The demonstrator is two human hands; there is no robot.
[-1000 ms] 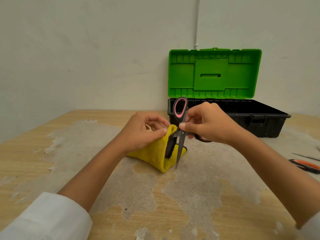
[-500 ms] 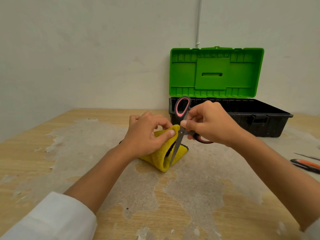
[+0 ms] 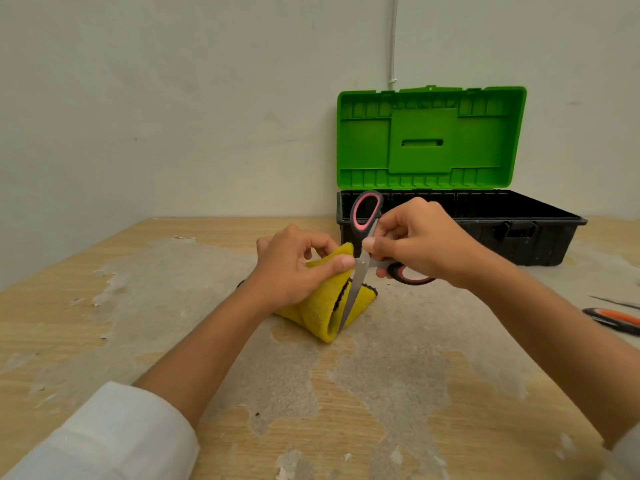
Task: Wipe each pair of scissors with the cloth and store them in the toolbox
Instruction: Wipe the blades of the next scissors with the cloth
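- Nearest to the camera, two forearms in white sleeves (image 3: 104, 434) reach forward over the worn wooden worktop (image 3: 381, 393), whose surface has large grey patches where the top layer is gone.
- The left hand (image 3: 291, 268) is closed on the folded yellow cloth with a dark edge (image 3: 322, 306); the thumb presses the cloth against the blade, and the lower part of the cloth rests on the worktop.
- The right hand (image 3: 419, 244) grips the pair of scissors with black and pink handles (image 3: 360, 265) near the pivot. The scissors are open: one blade points down into the fold of the cloth, one handle loop stands up, and the other loop shows under the fingers.
- I judge that the wiping step is in hand for this pair, and storing is not yet done.
- The next move probably calls for drawing the cloth along the blade toward the tip, with the fingers kept behind the cutting edge, then closing the scissors.
- Farther to the right, a second pair of scissors with an orange and black handle (image 3: 614, 318) lies on the worktop, apparently still waiting for its turn.
- At the far side, against the wall, the black toolbox with the green lid (image 3: 460, 223) stands open; I cannot see what is inside.
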